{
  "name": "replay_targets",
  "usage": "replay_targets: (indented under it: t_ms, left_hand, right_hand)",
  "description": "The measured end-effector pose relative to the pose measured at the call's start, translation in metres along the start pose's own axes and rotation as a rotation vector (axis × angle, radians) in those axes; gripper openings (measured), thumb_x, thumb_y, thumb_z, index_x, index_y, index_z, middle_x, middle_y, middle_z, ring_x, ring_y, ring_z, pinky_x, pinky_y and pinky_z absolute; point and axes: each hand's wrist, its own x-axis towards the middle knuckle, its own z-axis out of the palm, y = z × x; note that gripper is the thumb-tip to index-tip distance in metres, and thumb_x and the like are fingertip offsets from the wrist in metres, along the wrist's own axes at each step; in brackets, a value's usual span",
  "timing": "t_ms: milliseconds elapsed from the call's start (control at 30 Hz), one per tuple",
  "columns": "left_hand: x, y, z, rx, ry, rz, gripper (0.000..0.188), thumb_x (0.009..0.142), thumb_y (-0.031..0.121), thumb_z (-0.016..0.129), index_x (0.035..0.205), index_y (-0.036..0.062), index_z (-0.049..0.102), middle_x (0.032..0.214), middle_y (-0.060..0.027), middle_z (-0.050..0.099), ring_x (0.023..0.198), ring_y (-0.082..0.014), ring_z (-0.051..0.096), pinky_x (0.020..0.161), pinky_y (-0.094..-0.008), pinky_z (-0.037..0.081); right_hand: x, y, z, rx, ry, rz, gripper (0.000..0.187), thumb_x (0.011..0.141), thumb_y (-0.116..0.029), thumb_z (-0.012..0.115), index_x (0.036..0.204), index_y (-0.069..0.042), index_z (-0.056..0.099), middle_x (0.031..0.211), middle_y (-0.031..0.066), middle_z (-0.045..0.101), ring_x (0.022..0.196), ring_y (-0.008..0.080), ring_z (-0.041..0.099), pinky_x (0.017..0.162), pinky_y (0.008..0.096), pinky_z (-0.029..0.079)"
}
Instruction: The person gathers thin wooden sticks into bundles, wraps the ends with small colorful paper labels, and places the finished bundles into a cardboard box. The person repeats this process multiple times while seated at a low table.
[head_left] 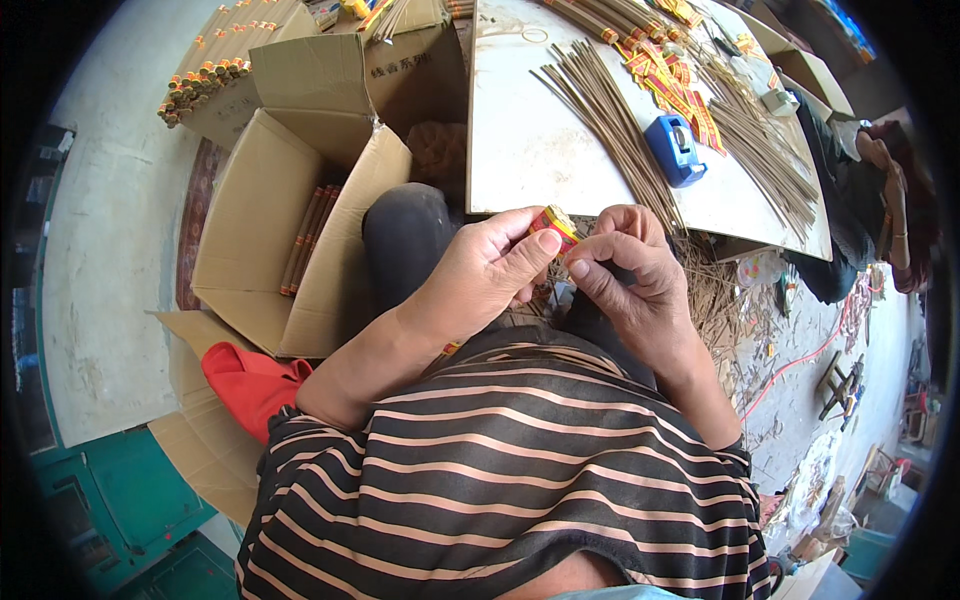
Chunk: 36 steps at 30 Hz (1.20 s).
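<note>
My left hand (480, 262) is closed round the upper end of an incense stick bundle (556, 213), its thumb pressing on a red and yellow paper label (562, 236) wrapped there. The stick ends show at the top; the hand and forearm hide most of the length. Thumb and forefinger of my right hand (640, 280) pinch together at the label's right edge, close beside the bundle. Whatever lies between those fingertips is mostly covered. Both hands are above my lap, just off the table's near edge.
On the white table (540, 120) lie loose incense sticks (610, 125), red-yellow labels (672, 88) and a blue tape dispenser (676, 150). An open cardboard box (240, 210) at left holds several bundles (312, 240). Finished-looking bundles (215, 60) are stacked behind it. Another person (850, 190) is at far right.
</note>
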Motion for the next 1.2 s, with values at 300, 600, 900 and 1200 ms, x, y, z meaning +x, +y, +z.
replay_targets:
  t_ms: [300, 600, 900, 1200]
  left_hand:
    - [-0.001, 0.003, 0.002, 0.177, 0.035, 0.008, 0.041, 0.093, 0.025, 0.051, 0.120, -0.0051, 0.047, 0.088, -0.0070, 0.059, 0.073, -0.0082, 0.052, 0.063, -0.0220, 0.045]
    - [0.001, -0.019, 0.000, 0.504, 0.113, 0.126, 0.044, 0.091, 0.021, 0.053, 0.123, -0.0075, 0.042, 0.100, -0.0253, 0.059, 0.092, -0.0291, 0.061, 0.077, -0.0313, 0.049]
    - [-0.004, -0.014, 0.005, 0.775, 0.202, 0.185, 0.044, 0.090, 0.019, 0.054, 0.125, -0.0051, 0.041, 0.103, -0.0244, 0.058, 0.094, -0.0293, 0.060, 0.080, -0.0316, 0.048]
    - [-0.007, -0.012, 0.004, 0.722, 0.188, 0.187, 0.043, 0.090, 0.018, 0.054, 0.125, -0.0046, 0.041, 0.104, -0.0239, 0.057, 0.094, -0.0286, 0.059, 0.080, -0.0314, 0.047]
  right_hand:
    - [0.002, 0.002, -0.001, -0.139, 0.051, 0.037, 0.009, 0.077, -0.010, 0.067, 0.082, -0.004, 0.063, 0.075, 0.0067, 0.053, 0.073, 0.0205, 0.048, 0.068, 0.0308, 0.041]
    - [0.004, 0.006, 0.002, 0.173, -0.079, 0.296, 0.011, 0.083, -0.011, 0.064, 0.086, 0.000, 0.063, 0.080, 0.0025, 0.054, 0.076, 0.0106, 0.051, 0.070, 0.0234, 0.042]
    - [0.002, 0.014, 0.009, 0.097, -0.009, 0.359, 0.015, 0.082, -0.013, 0.065, 0.085, 0.001, 0.063, 0.078, 0.0058, 0.057, 0.073, 0.0124, 0.053, 0.067, 0.0251, 0.044]
    - [0.003, 0.008, 0.010, 0.070, -0.012, 0.426, 0.018, 0.084, -0.014, 0.064, 0.085, 0.003, 0.061, 0.077, 0.0019, 0.057, 0.071, 0.0067, 0.051, 0.066, 0.0207, 0.042]
